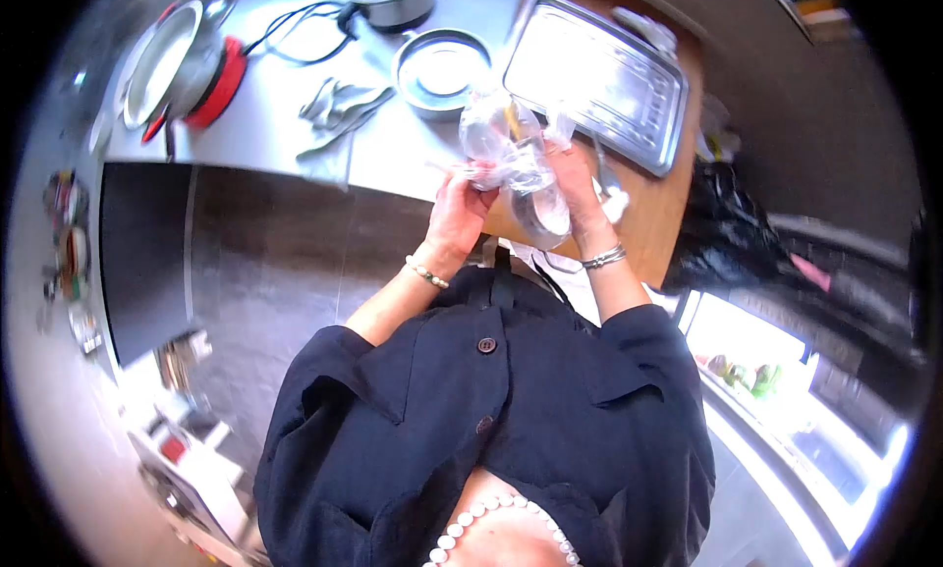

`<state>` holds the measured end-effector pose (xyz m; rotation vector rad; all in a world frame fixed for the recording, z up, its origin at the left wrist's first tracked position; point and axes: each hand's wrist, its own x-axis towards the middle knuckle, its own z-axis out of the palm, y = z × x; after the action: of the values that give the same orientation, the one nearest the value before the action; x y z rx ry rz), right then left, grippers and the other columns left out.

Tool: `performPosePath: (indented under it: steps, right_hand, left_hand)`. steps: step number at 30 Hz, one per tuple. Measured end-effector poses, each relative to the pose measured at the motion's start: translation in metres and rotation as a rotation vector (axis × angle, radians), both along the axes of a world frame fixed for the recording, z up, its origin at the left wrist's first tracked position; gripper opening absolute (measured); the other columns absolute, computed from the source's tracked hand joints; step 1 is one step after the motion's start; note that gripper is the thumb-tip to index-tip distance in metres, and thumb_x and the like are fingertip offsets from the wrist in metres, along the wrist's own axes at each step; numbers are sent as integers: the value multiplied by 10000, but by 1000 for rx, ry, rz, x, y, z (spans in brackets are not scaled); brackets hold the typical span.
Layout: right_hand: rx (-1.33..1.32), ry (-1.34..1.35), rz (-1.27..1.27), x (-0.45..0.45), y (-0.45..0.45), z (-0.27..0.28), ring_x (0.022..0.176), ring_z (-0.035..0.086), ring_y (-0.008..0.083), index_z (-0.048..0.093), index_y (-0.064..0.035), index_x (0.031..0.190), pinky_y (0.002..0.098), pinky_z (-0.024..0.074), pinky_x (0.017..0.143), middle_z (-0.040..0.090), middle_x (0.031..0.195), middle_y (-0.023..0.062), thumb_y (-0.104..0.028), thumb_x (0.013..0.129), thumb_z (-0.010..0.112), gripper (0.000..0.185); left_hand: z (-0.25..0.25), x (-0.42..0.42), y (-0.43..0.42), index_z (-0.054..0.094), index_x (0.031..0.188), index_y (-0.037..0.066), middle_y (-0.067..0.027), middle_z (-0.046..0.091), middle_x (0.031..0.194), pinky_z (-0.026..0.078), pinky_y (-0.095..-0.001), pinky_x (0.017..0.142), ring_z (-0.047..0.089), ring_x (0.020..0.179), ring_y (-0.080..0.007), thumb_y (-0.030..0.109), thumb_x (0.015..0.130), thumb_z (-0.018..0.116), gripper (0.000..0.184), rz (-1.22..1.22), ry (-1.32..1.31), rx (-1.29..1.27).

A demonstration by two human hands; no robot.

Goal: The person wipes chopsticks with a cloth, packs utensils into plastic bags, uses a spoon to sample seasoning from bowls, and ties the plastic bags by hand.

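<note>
Both my hands grip a crinkled clear plastic bag [530, 174] over the counter's front edge. My left hand [460, 216] is closed on the bag's left side, its fingers pinching the gathered plastic. On the opposite side, my right hand [578, 182] wraps the bag, and its fingers are partly hidden by the plastic. Something yellow shows through the upper part of the bag; its kind cannot be made out. The bag's lower end hangs rounded between my wrists. Just beyond it stand a round metal pan [444, 71] and a rectangular metal tray [596, 81].
A grey cloth [339, 113] lies on the white counter, left of the pan. Further left is a pot with a red base [216, 84]; a black cord [300, 27] runs near a lidded pot [391, 0]. Black plastic bags [732, 214] sit right of the wooden board [653, 228].
</note>
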<state>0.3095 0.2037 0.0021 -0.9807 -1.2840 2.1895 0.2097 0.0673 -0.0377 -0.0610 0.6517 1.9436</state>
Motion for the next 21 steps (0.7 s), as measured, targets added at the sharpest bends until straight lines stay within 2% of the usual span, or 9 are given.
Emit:
performPosePath:
  steps: [6, 10, 11, 13, 14, 15, 16, 19, 21]
  right_hand:
    - [124, 138, -182, 30, -19, 7, 844, 544, 76, 584, -60, 1042, 220, 445, 725, 588, 957, -11, -134, 874, 512, 198]
    - [180, 226, -216, 62, -27, 21, 871, 543, 77, 571, -63, 1033, 244, 462, 770, 588, 941, -8, -79, 857, 537, 179]
    - [184, 259, -153, 79, -27, 23, 885, 550, 93, 568, -47, 1030, 260, 469, 780, 593, 959, 18, -63, 843, 539, 190]
    - [1296, -250, -87, 107, -32, 19, 888, 583, 205, 571, -40, 1028, 323, 455, 822, 610, 981, 95, -70, 786, 537, 247]
    - [996, -317, -231, 114, -52, 29, 901, 578, 231, 592, -64, 1008, 337, 441, 828, 612, 981, 87, -88, 761, 547, 252]
    - [972, -39, 12, 123, -53, 51, 914, 568, 201, 603, -77, 979, 330, 431, 825, 607, 974, 70, -119, 767, 562, 220]
    - [844, 147, -16, 128, -65, 23, 912, 555, 168, 603, -85, 958, 318, 420, 830, 601, 941, 53, -159, 780, 582, 194]
    - [738, 108, 22, 174, -85, 46, 922, 536, 146, 586, -34, 957, 294, 407, 839, 591, 941, 46, -127, 842, 543, 155]
    - [711, 202, -124, 213, -99, 48, 915, 535, 148, 579, -9, 948, 287, 407, 837, 587, 942, 50, -112, 861, 522, 146]
  left_hand:
    - [27, -1, 61, 521, 1094, 13, -65, 592, 1008, 512, -282, 735, 594, 890, -160, 132, 853, 541, 269, -494, -174, -139]
    - [95, 11, 58, 484, 1138, 27, -105, 556, 1054, 504, -333, 839, 563, 971, -213, 155, 900, 466, 271, -689, 376, -9]
    - [115, 20, 51, 567, 1095, -33, -119, 596, 1078, 451, -279, 854, 575, 952, -181, 95, 809, 563, 314, -695, 354, 106]
    - [54, 30, 52, 556, 1036, 20, -117, 571, 1098, 419, -351, 902, 542, 1024, -241, 222, 882, 496, 261, -650, 593, 161]
    - [79, 49, 47, 544, 953, 46, -92, 573, 1009, 436, -339, 853, 551, 964, -224, 263, 900, 460, 239, -675, 529, 143]
    - [105, 68, 41, 531, 870, 71, -67, 575, 920, 454, -327, 804, 561, 904, -208, 304, 917, 424, 260, -697, 466, 123]
    - [58, 64, 41, 516, 794, 91, -27, 549, 775, 450, -296, 613, 540, 704, -180, 294, 902, 428, 246, -733, 789, -16]
    - [34, 96, 36, 458, 715, 113, 17, 437, 635, 377, -280, 498, 425, 571, -109, 239, 881, 471, 209, -467, 1551, 57]
    - [50, 141, 31, 441, 743, 109, 21, 417, 623, 379, -263, 517, 409, 559, -104, 196, 883, 468, 166, -549, 1435, 107]
